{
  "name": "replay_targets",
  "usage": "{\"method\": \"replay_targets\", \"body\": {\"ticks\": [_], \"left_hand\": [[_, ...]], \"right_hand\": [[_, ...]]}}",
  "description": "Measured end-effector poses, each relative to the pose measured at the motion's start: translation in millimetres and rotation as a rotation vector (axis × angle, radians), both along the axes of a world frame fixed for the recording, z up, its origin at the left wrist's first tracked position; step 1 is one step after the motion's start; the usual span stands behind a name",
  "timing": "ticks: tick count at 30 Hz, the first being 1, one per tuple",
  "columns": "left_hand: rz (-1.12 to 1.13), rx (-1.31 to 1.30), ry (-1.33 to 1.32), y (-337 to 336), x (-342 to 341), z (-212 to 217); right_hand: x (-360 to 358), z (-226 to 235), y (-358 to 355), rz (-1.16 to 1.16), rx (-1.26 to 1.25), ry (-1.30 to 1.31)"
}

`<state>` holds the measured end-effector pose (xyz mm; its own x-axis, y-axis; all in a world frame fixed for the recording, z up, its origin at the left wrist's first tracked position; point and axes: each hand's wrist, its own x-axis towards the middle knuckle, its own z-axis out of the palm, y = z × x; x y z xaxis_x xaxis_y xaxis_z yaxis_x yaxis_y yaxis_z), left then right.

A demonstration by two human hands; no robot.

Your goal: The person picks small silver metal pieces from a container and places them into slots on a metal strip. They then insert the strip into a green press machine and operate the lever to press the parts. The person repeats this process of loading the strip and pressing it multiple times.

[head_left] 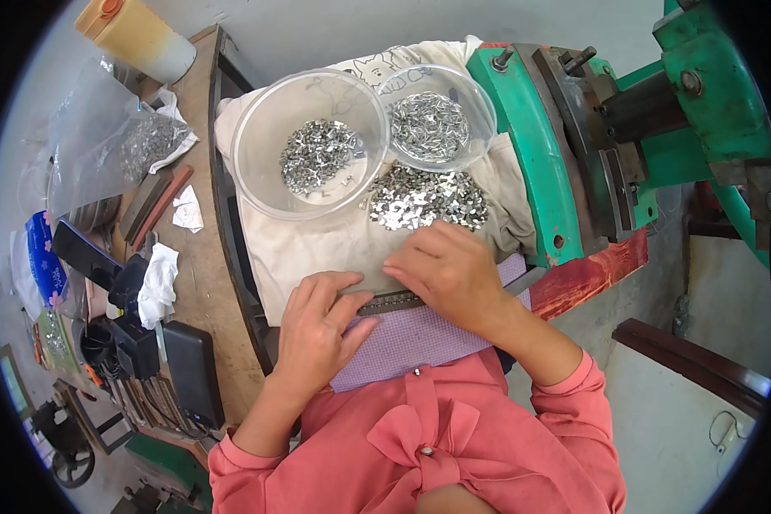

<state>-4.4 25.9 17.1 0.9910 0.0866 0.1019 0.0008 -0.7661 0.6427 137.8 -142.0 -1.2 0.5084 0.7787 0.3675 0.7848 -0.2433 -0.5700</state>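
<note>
A dark metal bar (391,301) with a row of small slots or parts along it lies across a purple textured mat (403,340) in front of me. My left hand (315,330) has the bar's left end between its thumb and index finger. Over the bar's right part is my right hand (456,272), its thumb and index finger close together; whatever they pinch is too small to see. Just beyond it, a pile of small shiny metal pieces (428,199) lies on a beige cloth (295,248).
Behind the pile stand a large clear tub (247,163) of small metal pieces and a smaller tub (486,107) of metal pins. A green press (522,154) rises at right. To the left, a wooden bench (218,300) bears a black case (193,373), tissues (158,287) and plastic bags (90,128).
</note>
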Motion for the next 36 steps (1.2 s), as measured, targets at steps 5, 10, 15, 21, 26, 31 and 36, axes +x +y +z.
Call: {"method": "replay_targets", "body": {"ticks": [5, 10, 15, 21, 26, 31, 36], "left_hand": [[0.012, -0.007, -0.007, 6, -6, -5], [0.192, -0.058, -0.059, 2, -30, -14], [0.25, -0.078, -0.049, -3, -40, -21], [0.258, -0.136, -0.032, -2, -38, -20], [0.255, -0.15, -0.046, 0, -37, -20], [0.26, -0.112, -0.084, 0, -35, -20], [0.258, -0.122, -0.072, 0, -35, -21]], "right_hand": [[-4, -2, -1, 0.005, -0.012, -0.046], [-7, -3, -1, -0.044, 0.002, -0.037], [-15, 7, 7, -0.029, -0.034, 0.189], [-23, 10, 22, 0.036, -0.096, 0.343], [-22, 12, 27, 0.073, -0.17, 0.362], [-23, 14, 30, 0.078, -0.218, 0.378], [-26, 11, 31, 0.04, -0.243, 0.329]]}}
